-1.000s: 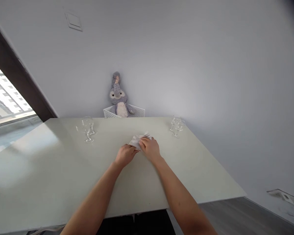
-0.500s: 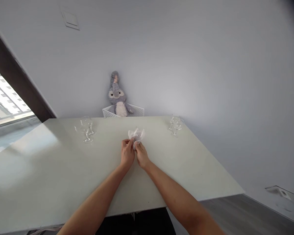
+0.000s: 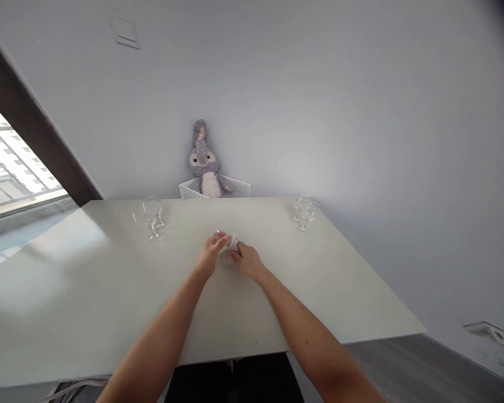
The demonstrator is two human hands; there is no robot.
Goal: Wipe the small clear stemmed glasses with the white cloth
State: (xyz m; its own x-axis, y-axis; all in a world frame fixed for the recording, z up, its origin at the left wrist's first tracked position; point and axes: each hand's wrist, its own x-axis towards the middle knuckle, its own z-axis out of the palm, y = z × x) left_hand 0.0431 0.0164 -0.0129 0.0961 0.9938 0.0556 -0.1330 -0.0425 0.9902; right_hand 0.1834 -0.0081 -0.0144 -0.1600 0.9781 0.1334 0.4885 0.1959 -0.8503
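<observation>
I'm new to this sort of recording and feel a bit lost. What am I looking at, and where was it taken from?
There is no machine here, just a person's two bare hands. One camera, worn on the head, looks forward and down, so the arms reach in from the bottom. The left hand holds a clear glass, and the right hand holds a white cloth to it; the fingers hide just how they meet. On the pale table stand two stemmed glasses on the left and two more on the right. Beyond the far edge, a stuffed toy sits in a white basket.
</observation>
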